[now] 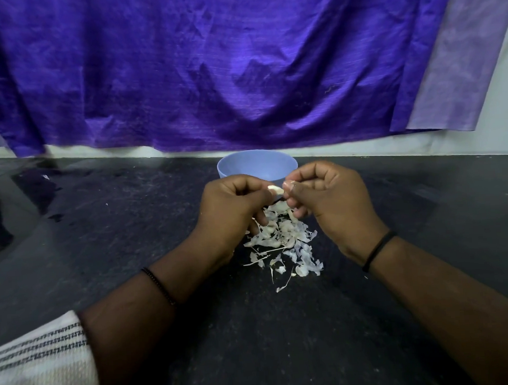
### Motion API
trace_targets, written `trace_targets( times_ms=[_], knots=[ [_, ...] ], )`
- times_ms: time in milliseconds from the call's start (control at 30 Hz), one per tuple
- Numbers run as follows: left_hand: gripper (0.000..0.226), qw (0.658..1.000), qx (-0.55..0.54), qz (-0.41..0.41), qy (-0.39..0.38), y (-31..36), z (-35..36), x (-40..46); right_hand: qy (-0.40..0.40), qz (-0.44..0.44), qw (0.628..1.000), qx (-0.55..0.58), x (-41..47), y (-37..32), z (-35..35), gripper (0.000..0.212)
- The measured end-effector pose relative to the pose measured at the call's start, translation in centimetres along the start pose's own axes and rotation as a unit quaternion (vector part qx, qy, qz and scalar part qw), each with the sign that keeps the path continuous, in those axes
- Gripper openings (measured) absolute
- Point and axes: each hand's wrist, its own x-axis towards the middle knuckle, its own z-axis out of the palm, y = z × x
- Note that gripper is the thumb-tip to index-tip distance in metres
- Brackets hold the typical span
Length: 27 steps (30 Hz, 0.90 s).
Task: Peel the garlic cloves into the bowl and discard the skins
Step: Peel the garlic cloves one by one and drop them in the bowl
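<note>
My left hand (235,205) pinches a pale garlic clove (274,189) between thumb and curled fingers, just in front of the blue bowl (257,164). My right hand (326,197) faces it, fingers curled, with its thumb tip at the clove and a strip of skin (292,212) hanging under its fingers. Both hands hover above a heap of white garlic skins (282,244) on the dark counter (131,228). The bowl's inside is mostly hidden behind my hands.
A purple cloth (210,65) hangs over the wall behind the bowl. Wet patches shine on the counter at the far left. A striped sleeve (38,359) shows at the bottom left corner.
</note>
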Motion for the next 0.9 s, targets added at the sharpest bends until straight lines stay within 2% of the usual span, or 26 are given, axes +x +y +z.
trace_targets(
  times_ms=[100, 167, 400, 467, 567, 667, 767, 900],
  knots=[
    [0.002, 0.997, -0.055, -0.045, 0.01, 0.0, 0.2, -0.1, -0.013, -0.004, 0.999, -0.036, -0.2, 0.1, 0.2, 0.007],
    [0.003, 0.998, -0.053, -0.041, 0.009, -0.1, 0.3, -0.2, -0.013, -0.018, 0.996, -0.091, -0.3, 0.2, 0.2, 0.009],
    [0.007, 0.991, 0.125, 0.029, -0.033, -0.6, 0.1, 0.0, 0.021, -0.111, 0.956, -0.272, -0.7, 0.2, 0.2, 0.011],
    [0.013, 0.986, 0.154, 0.034, -0.054, -0.6, 0.1, 0.0, 0.017, -0.129, 0.947, -0.293, -0.8, 0.1, 0.2, 0.009],
    [0.01, 0.976, 0.201, 0.044, -0.069, -0.5, -0.2, 0.3, 0.008, -0.141, 0.936, -0.321, -0.8, 0.3, 0.2, 0.01],
    [0.015, 0.949, 0.289, 0.057, -0.111, -0.3, -0.5, 0.4, -0.002, -0.142, 0.938, -0.317, -0.8, 0.3, 0.4, 0.01],
    [0.023, 0.935, 0.311, 0.07, -0.154, -0.2, -0.8, 0.3, -0.023, -0.154, 0.935, -0.319, -0.7, 0.2, 0.4, 0.012],
    [0.023, 0.918, 0.344, 0.133, -0.146, -0.5, -0.9, 0.4, -0.067, -0.114, 0.934, -0.333, -0.4, -0.1, -0.1, 0.018]
  ],
)
